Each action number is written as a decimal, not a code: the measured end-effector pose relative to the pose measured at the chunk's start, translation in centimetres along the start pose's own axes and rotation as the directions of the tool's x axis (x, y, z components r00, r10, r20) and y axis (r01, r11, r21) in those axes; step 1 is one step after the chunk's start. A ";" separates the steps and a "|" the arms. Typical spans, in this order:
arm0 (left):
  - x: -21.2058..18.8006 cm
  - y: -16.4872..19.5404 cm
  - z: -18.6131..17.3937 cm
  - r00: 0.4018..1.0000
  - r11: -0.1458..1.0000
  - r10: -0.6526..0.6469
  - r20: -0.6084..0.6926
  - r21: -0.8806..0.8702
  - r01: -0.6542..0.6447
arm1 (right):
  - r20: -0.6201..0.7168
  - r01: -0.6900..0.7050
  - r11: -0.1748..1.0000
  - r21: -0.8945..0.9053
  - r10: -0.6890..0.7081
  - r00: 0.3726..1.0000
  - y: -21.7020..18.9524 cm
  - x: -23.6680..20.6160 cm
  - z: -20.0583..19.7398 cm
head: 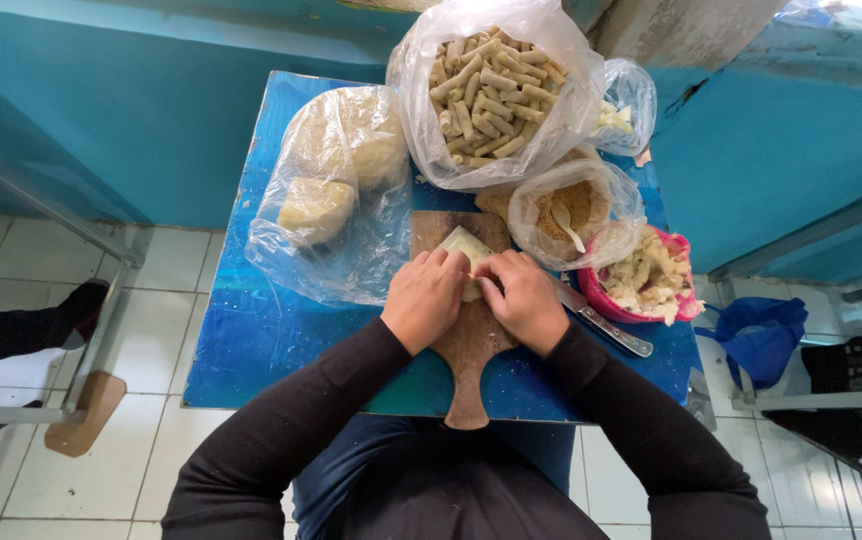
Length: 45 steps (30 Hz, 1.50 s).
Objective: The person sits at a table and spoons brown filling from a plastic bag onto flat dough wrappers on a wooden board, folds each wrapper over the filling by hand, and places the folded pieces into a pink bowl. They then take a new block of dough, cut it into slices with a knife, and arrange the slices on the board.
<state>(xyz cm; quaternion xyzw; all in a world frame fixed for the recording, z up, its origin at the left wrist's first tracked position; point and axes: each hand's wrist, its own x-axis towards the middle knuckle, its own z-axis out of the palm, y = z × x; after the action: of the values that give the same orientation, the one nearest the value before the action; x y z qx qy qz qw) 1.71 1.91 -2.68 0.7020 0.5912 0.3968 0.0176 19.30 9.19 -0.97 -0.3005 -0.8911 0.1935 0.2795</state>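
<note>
Both hands press down with curled fingers on a pale dough sheet (465, 250): the left hand (424, 298) and right hand (523, 300) sit side by side, grip pinching and rolling its near edge on the wooden board (469, 345). It looks like the rolling step; the next move would call for even pressure forward. Around them, the blue table (251, 340) carries a bag of dough lumps (336, 180), a bag of finished rolls (486, 95), a bag of crumbs (571, 212), a pink bowl (651, 280) and a knife (606, 325). White floor tiles (11, 270) and teal walls (151, 110) surround it.
</note>
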 end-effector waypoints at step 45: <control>0.2 -0.9 0.5 1.000 1.000 -0.018 -0.003 0.012 0.018 | -0.099 0.060 0.995 -0.082 -0.068 0.993 -0.4 0.9 0.2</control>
<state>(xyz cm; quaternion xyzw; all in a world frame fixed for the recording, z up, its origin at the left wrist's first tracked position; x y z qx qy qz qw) 1.28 2.59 -3.38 0.6961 0.5997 0.3943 0.0162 18.41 9.41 -0.53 -0.2917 -0.8919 0.1337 0.3187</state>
